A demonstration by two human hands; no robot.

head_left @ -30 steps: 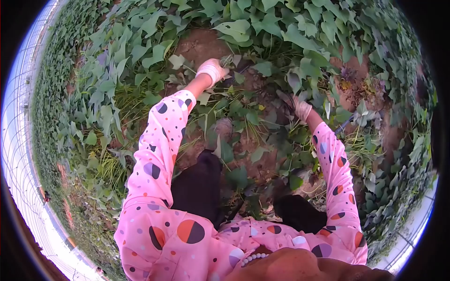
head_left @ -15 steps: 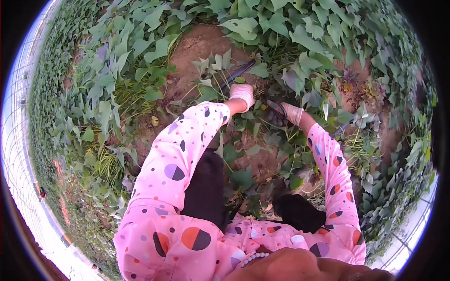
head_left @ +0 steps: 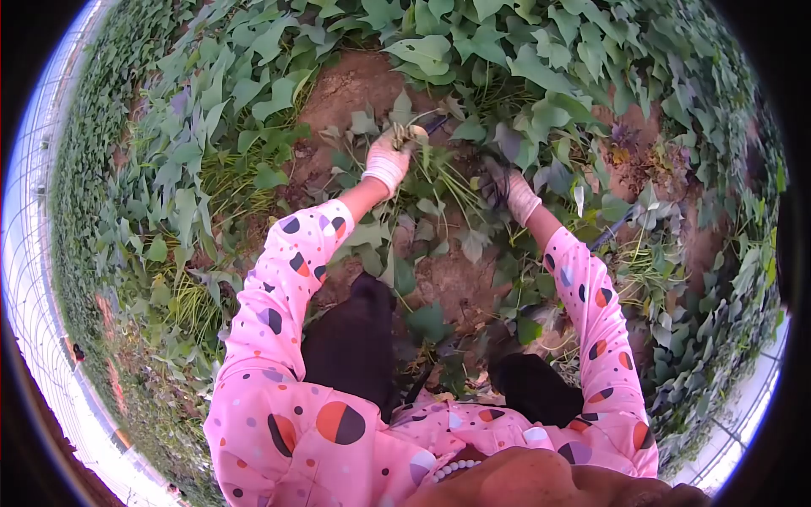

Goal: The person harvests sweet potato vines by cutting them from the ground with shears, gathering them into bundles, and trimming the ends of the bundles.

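My left hand [head_left: 392, 156], in a pale glove, is closed around a bunch of leafy green vine stems [head_left: 443, 173]. The stems trail from the fist toward the right, over the soil. Just beyond this hand a dark strip like a hose [head_left: 436, 124] shows among the leaves. My right hand [head_left: 509, 191], in a glove with dark fingers and a pale cuff, is low among leaves right of the stems. Its fingers look curled, and foliage and shadow hide what is in them.
Dense broad-leaved vines [head_left: 541, 68] cover the ground on both sides. Bare reddish soil [head_left: 351, 89] shows ahead and between my dark-clad legs [head_left: 351, 342]. Another piece of dark strip [head_left: 612, 228] lies among vines at the right. A netted frame [head_left: 34, 177] stands at the far left.
My left hand has moved left and slightly upward, lifting the bunch of vine stems. The right hand has shifted only slightly and stays low in the leaves.
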